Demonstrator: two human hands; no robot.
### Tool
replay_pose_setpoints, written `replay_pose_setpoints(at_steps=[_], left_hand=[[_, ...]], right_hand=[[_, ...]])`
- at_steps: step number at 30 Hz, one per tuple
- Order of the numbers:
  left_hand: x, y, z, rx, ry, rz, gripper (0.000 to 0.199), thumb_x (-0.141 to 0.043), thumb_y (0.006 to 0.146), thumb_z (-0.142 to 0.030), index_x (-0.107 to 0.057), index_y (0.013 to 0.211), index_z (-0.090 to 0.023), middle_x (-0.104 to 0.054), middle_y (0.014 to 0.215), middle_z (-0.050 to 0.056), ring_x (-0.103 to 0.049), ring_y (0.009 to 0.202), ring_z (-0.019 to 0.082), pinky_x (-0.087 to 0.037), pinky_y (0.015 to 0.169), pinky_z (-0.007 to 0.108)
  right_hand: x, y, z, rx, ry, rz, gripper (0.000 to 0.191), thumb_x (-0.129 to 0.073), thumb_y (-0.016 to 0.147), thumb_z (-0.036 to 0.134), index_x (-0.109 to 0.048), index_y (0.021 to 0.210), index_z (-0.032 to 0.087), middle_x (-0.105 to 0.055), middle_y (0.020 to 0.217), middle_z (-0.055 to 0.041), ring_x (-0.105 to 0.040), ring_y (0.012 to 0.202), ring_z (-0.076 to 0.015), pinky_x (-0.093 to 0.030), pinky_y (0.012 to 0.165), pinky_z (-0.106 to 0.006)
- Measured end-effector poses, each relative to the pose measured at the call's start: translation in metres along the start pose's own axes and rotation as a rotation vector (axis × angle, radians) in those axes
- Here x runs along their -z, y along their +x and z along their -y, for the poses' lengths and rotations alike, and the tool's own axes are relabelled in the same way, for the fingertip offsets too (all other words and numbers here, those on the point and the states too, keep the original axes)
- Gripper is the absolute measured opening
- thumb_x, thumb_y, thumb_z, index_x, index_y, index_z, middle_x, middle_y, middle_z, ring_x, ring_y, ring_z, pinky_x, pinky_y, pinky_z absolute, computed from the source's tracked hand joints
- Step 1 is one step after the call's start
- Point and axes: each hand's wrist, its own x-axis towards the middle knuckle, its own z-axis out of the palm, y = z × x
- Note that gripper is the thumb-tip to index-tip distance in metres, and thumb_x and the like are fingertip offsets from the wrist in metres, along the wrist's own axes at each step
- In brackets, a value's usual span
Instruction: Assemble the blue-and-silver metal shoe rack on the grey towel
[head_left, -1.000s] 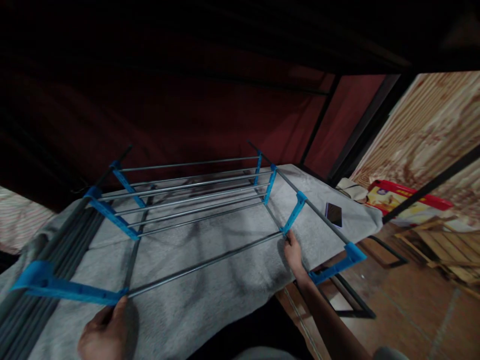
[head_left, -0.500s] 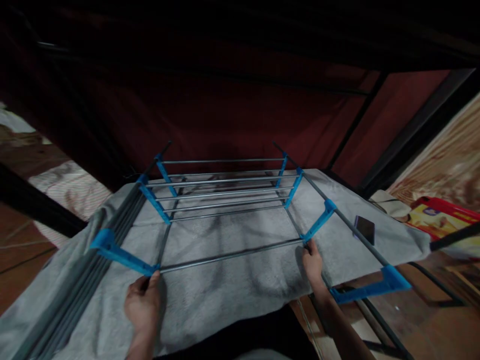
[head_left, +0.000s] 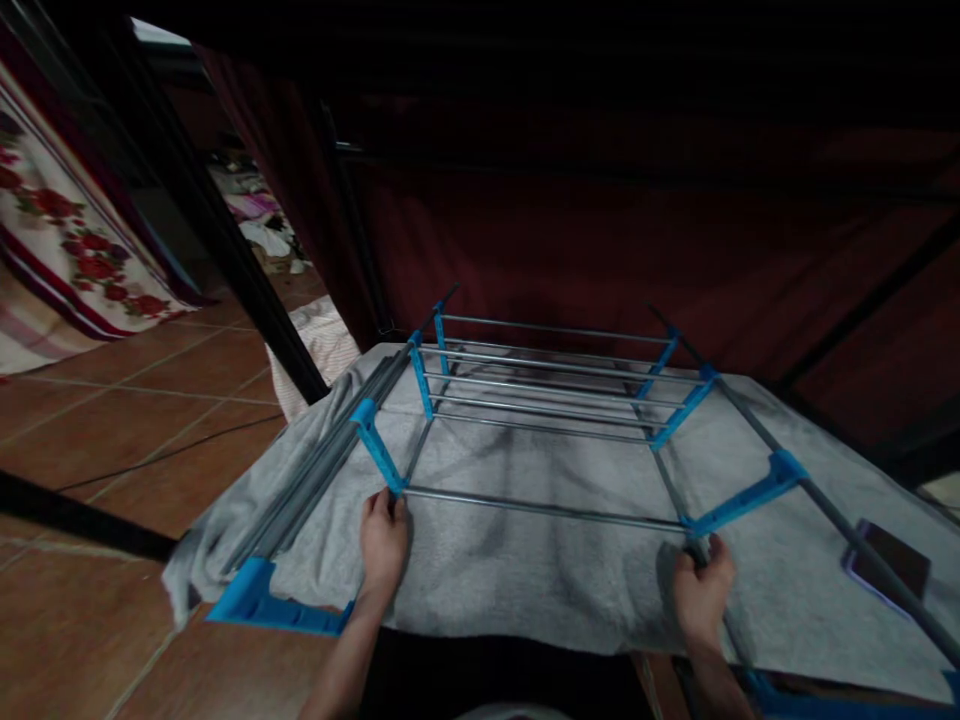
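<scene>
Grey-tubed rack with blue plastic brackets (head_left: 555, 390), mid-frame. Grey metal crossbar (head_left: 540, 508): long axis left-right, just above both hands, neither clearly nearer. Left hand (head_left: 384, 540), lower left of centre, pinches rack's left corner; right hand (head_left: 703, 590), lower right, grips its right corner.
</scene>
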Motion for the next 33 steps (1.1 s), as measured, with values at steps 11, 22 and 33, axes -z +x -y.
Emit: replay_pose_setpoints(at_steps=[11, 22, 33], left_hand=[[-0.001, 0.000, -0.011, -0.008, 0.262, 0.005, 0.027, -0.046, 0.096, -0.026, -0.064, 0.110, -0.012, -0.064, 0.104, 0.015, -0.060, 0.098, 0.027, -0.047, 0.086, 0.038], [-0.005, 0.001, -0.004, -0.059, 0.324, -0.005, 0.024, -0.041, 0.097, -0.021, -0.063, 0.103, -0.013, -0.064, 0.098, 0.013, -0.060, 0.094, 0.026, -0.046, 0.084, 0.037], [-0.009, 0.004, -0.003, -0.055, 0.279, 0.000, 0.021, -0.042, 0.095, -0.019, -0.061, 0.103, -0.016, -0.063, 0.101, 0.012, -0.060, 0.096, 0.026, -0.048, 0.090, 0.039]], right_hand=[[-0.025, 0.004, 0.045, 0.531, -0.236, 0.340, 0.044, -0.034, 0.096, 0.031, -0.059, 0.130, 0.020, -0.066, 0.122, -0.0133, -0.056, 0.116, -0.0314, -0.039, 0.106, -0.052], [-0.046, 0.014, 0.010, 0.708, -0.187, 0.436, 0.040, -0.039, 0.102, 0.044, -0.067, 0.119, 0.021, -0.072, 0.107, -0.0096, -0.064, 0.099, -0.0281, -0.046, 0.091, -0.045], [-0.053, 0.019, -0.011, 0.897, -0.181, 0.377, 0.031, -0.044, 0.097, 0.030, -0.069, 0.114, 0.026, -0.073, 0.110, -0.0085, -0.065, 0.099, -0.0288, -0.048, 0.087, -0.045]])
